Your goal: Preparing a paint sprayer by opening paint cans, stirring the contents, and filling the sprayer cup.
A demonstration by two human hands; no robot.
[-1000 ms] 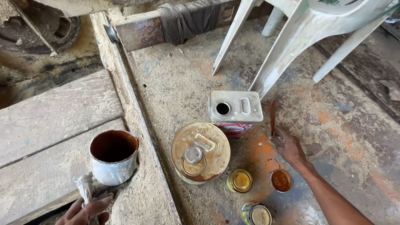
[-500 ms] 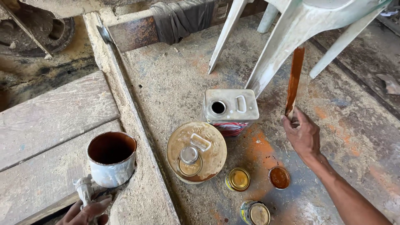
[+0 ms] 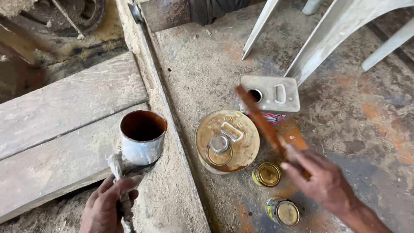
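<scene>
Hands: right gripping stick, left on cup handle.

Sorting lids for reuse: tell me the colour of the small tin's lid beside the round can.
Gold-yellow, on the small tin; head view shows it.

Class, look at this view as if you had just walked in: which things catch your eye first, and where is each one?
The right hand holds a long stick coated in brown stain, slanting over the round tin can at the centre of the dusty floor. At lower left, the left hand grips the handle of a spray gun whose open white cup is stained dark brown inside. A square metal canister stands behind the round can.
</scene>
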